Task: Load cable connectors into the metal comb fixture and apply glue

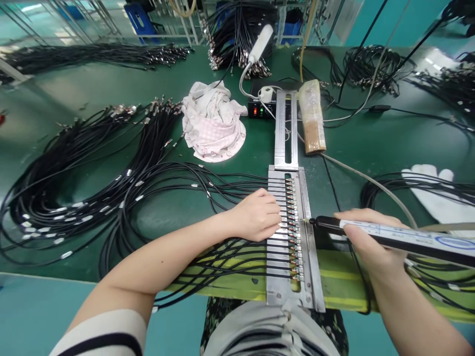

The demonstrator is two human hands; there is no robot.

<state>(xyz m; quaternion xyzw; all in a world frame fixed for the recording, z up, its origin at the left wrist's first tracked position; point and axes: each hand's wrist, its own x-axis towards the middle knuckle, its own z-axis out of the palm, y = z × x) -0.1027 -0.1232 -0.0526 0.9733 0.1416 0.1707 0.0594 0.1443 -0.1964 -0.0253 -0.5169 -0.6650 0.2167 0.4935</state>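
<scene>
My left hand [256, 215] lies curled on a row of thin black cables [222, 185], pressing them onto a metal jig [276, 282] that holds their connector ends side by side. My right hand [365, 237] grips a pen-shaped soldering tool [389, 236], its black tip touching the connector row at the jig's right rail. A long metal slotted bar [285, 128] runs from the jig away from me.
Large bundles of black cables [74, 188] cover the green table at left, far back and right. A crumpled pink-white cloth [213, 123], a small black control box [260, 106], a wrapped block [311, 118] and a white glove [434, 193] lie around the jig.
</scene>
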